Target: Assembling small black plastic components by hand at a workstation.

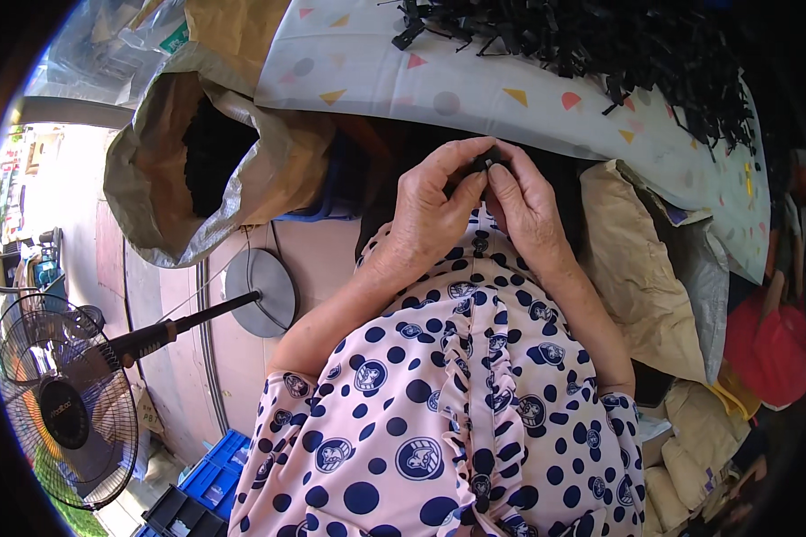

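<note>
My left hand (430,210) and my right hand (527,208) meet just below the table edge, fingertips pinched together on one small black plastic part (487,162). Both hands grip it; most of the part is hidden by my fingers. A big heap of similar black plastic parts (600,45) lies on the table above, on a white cloth with coloured triangles and dots (475,89). My pink dress with dark blue dots fills the lower middle.
An open grey-brown sack (161,170) with dark contents stands at left. A beige sack (645,268) leans at right, with a red object (770,349) beyond it. A standing fan (63,412) with its round base (261,291) sits lower left, near blue crates (210,474).
</note>
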### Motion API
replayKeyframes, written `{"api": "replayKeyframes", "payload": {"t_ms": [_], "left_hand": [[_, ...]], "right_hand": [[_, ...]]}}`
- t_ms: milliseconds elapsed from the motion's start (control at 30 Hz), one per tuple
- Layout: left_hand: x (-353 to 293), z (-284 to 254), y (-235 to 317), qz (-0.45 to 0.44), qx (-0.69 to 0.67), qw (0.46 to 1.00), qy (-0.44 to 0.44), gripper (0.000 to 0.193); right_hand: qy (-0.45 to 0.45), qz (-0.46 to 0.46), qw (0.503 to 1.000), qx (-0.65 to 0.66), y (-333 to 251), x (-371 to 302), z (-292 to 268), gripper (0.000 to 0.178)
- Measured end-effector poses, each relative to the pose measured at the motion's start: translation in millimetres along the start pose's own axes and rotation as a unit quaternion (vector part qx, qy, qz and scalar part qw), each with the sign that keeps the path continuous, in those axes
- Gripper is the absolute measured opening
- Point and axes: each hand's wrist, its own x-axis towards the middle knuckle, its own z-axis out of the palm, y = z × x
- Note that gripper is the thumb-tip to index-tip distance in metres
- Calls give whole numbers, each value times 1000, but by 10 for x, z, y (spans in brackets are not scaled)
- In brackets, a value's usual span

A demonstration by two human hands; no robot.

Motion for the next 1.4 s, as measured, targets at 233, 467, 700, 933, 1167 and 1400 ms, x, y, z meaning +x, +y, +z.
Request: {"api": "replayKeyframes", "payload": {"t_ms": [233,467,700,933,1167,1400], "left_hand": [[2,-5,86,63,164,984,16,32],[31,80,32,-39,-33,998,38,33],[31,119,-56,16,27,999,32,32],[55,143,68,92,246,965,28,32],[89,46,-117,38,206,978,17,29],[104,-164,61,-150,-194,969,-2,37]], "right_hand": [[4,26,999,27,34,36,56,26],[-50,-28,998,-20,104,117,-139,28],[-15,-25,1000,8,117,35,-97,29],[3,30,996,82,183,82,-33,28],[-37,-13,999,36,347,171,-161,27],[-40,5,999,1,271,160,-183,17]]}}
